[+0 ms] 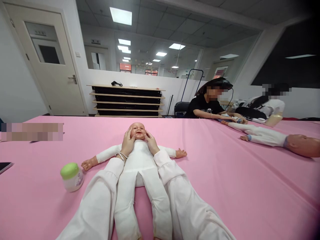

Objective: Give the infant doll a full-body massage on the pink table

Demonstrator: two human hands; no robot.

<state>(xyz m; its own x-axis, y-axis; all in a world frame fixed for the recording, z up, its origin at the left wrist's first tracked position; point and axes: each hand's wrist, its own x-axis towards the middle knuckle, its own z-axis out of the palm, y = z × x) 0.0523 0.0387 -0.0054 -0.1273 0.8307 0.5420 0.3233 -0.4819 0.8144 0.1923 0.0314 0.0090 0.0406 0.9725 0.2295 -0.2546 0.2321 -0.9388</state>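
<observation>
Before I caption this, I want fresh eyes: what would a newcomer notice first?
First, a baby doll lies face-up at centre, its head between the left hand and right hand. A green-lidded jar stands left of it on pink cloth; another doll lies at far right.

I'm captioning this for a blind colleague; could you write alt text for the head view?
The left hand and right hand cup the cheeks of a baby doll lying face up on a pink table cover. A green-lidded jar stands to the left; a second doll lies at the right, near a person in black.
</observation>
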